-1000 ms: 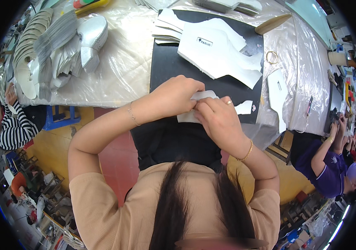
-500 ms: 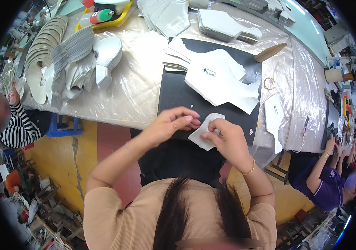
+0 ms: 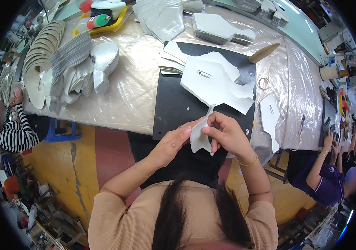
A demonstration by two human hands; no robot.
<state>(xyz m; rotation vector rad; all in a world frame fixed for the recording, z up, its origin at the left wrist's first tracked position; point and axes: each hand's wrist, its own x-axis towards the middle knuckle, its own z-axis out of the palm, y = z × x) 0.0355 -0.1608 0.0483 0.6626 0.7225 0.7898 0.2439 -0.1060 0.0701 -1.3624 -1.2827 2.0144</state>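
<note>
Between my hands, just off the near edge of a black board, is a small bent piece of white sheet material. My left hand pinches its left side with the thumb in front. The thumb and fingers of my right hand grip the right side. The piece stands up with a fold along its top, and part of it is hidden by my fingers. Beyond it, a stack of white shaped pieces, the top one with a small printed label, lies on the board.
A pointed wooden tool rests at the board's far right corner. To its right are a gold-coloured ring and a white cut piece. Stacks of grey pieces and a yellow tray stand left. Co-workers sit at both sides.
My left hand has moved right and closed on the white piece, which only my right hand held before. The piece has turned from lying flat to standing bent.
</note>
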